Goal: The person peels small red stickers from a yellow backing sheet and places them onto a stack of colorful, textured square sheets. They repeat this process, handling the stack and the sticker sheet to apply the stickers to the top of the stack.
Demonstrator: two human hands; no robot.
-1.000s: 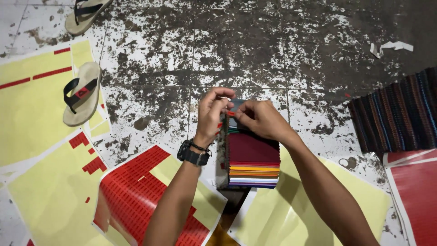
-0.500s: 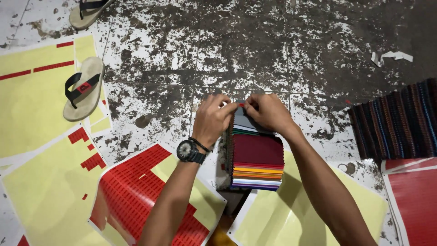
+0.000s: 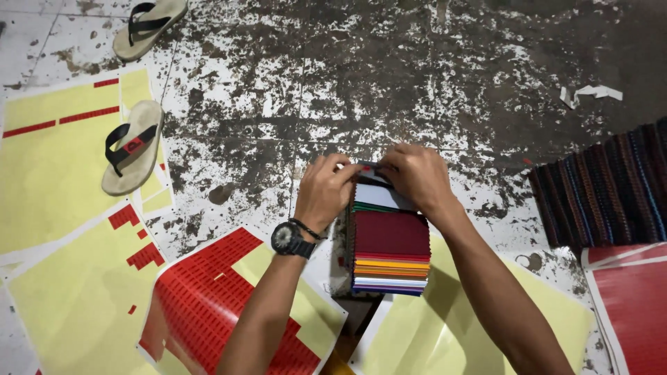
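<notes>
A thick stack of coloured sheets (image 3: 390, 246), dark red on top with orange, white and purple edges showing, lies on the floor in front of me. My left hand (image 3: 323, 191), with a black watch on its wrist, and my right hand (image 3: 415, 173) meet at the stack's far end. Both pinch a small piece there between fingertips; what that piece is stays hidden by the fingers.
Yellow backing sheets with red sticker patches (image 3: 208, 305) lie left and below. Two sandals (image 3: 132, 147) sit at upper left. A striped dark cloth (image 3: 611, 187) and a red sheet (image 3: 632, 305) are at right. A paper scrap (image 3: 590, 92) lies on the stained tiled floor.
Both hands have shifted slightly and closed in together at the stack's far end. The view has drifted a little; the stack stays in place.
</notes>
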